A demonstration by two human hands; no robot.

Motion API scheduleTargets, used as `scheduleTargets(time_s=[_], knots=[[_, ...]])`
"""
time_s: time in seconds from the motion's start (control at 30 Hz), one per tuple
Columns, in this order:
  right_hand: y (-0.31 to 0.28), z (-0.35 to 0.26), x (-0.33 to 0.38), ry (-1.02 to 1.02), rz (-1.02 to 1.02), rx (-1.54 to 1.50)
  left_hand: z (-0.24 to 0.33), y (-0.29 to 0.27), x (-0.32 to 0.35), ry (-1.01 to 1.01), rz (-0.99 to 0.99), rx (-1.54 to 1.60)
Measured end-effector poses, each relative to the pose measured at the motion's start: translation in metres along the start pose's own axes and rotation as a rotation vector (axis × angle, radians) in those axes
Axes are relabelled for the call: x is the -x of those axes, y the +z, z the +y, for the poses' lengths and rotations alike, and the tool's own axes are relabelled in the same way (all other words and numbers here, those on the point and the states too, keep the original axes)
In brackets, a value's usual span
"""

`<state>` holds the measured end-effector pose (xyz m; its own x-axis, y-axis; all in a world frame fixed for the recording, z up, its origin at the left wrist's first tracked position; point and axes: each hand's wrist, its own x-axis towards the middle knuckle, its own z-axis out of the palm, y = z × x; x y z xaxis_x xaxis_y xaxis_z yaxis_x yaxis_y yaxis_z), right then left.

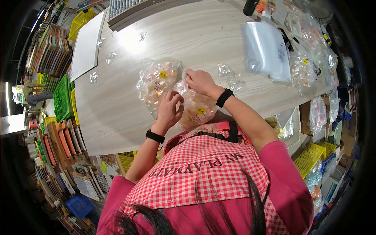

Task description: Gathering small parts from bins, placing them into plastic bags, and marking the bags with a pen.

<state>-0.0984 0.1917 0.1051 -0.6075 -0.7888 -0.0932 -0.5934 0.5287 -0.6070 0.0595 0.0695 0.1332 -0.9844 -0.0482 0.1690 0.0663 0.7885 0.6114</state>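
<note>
Two clear plastic bags lie side by side at the table's near edge, filled with small pale and orange pieces. The farther-left bag [152,84] has a round yellow sticker and a dark scrawl. The nearer bag [201,111], also with a yellow sticker, sits right in front of my body. My right hand [200,82] pinches the gathered top of the nearer bag. Between the bags, my left hand [170,109] has its fingers curled, with thumb and forefinger closed on the plastic of the same bag. Its fingertips partly cover what they grip.
Small clear bags [225,70] lie right of my hands, with another scrap [111,58] at left. A stack of clear plastic sheets [266,51] rests at right, near more filled bags [303,70]. A white board [89,45] lies at far left. Another person [33,90] is in the background.
</note>
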Motion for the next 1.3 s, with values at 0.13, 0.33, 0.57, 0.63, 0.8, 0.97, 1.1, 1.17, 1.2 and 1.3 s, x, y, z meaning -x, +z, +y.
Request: scheduleTargets(time_s=[0.13,0.33,0.57,0.63,0.8,0.97,1.1,1.17,1.2,1.3], knots=[[-0.008,-0.004,0.002,-0.037,-0.007,-0.287,-0.016,0.0,0.013,-0.095,0.104,0.301],[-0.018,-0.01,0.015,-0.292,-0.077,-0.134,-0.016,0.009,-0.009,-0.156,0.115,0.145],[-0.016,0.004,0.025,-0.262,0.05,0.031,-0.013,0.006,-0.011,-0.178,-0.053,-0.02],[-0.021,-0.002,0.023,-0.267,0.001,0.006,-0.015,0.004,-0.008,-0.175,-0.038,-0.001],[-0.013,-0.008,0.022,-0.4,0.043,0.02,-0.006,0.003,-0.016,0.045,0.151,-0.044],[-0.031,-0.017,0.035,-0.264,0.072,0.04,0.0,-0.013,-0.011,-0.056,0.163,0.016],[-0.052,-0.012,0.049,-0.11,0.184,-0.214,-0.002,-0.021,-0.006,0.007,0.171,-0.089],[-0.051,0.002,0.056,-0.098,0.188,-0.307,0.001,-0.02,-0.002,0.017,0.185,-0.098],[-0.052,0.008,0.059,0.11,0.103,-0.572,0.004,-0.018,0.001,-0.096,0.188,0.016],[-0.055,0.023,0.065,0.223,0.008,-0.803,0.012,-0.015,0.004,-0.3,0.197,0.417]])
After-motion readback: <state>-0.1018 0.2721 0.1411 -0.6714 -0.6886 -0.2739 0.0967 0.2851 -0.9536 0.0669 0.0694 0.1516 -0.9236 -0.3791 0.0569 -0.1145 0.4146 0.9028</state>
